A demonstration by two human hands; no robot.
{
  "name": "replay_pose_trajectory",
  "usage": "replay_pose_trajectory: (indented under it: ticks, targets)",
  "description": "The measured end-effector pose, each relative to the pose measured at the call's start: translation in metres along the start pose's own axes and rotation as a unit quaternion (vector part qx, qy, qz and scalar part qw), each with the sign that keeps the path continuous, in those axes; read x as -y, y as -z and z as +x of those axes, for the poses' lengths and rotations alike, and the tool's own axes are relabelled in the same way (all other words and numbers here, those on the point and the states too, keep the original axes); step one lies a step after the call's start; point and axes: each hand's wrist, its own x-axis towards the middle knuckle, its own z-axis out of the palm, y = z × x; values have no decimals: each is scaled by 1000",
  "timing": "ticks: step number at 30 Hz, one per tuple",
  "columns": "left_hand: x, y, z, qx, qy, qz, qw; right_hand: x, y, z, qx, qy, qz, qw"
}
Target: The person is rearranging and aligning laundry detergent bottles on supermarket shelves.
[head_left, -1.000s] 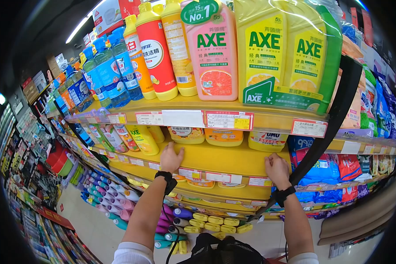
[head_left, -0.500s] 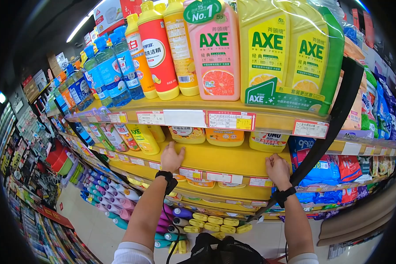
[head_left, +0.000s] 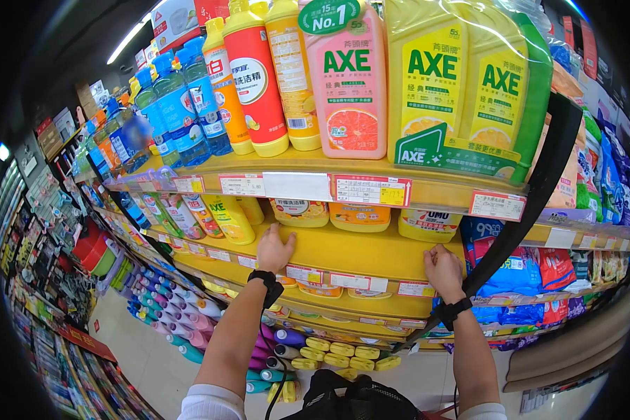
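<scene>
My left hand (head_left: pixel 275 249) rests on the lower yellow shelf (head_left: pixel 350 252), thumb spread from the fingers, holding nothing I can see. Just left of it stands a yellow AXE dish soap bottle (head_left: pixel 229 220). Behind its fingertips is a dish soap bottle with an orange label (head_left: pixel 299 211). My right hand (head_left: pixel 443 269) lies at the right end of the same shelf, fingers curled in, with nothing visible in them. A yellow bottle with a white-and-black label (head_left: pixel 429 225) stands behind it. Each wrist wears a black band.
Above, the upper shelf edge (head_left: pixel 297 187) carries price tags and large bottles, including a pink AXE bottle (head_left: pixel 346 91) and a wrapped yellow AXE pack (head_left: pixel 462 91). A black strap (head_left: pixel 532 196) crosses at the right. Several bottles (head_left: pixel 182 308) stand on the floor below.
The view has shifted very slightly, so the upper bottles sit a little further right. Both hands keep their places on the shelf.
</scene>
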Motion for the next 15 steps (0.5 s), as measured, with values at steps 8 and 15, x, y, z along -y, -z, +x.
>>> replay_pose_trajectory:
  ticks: [8,15]
  targets:
    - [2,-2,0,-4,-2,-5,1000,2,1,-1,0,3,-2,1000]
    - [-1,1,0,13,11,5,1000,-1,-1,0,-7,16,1,1000]
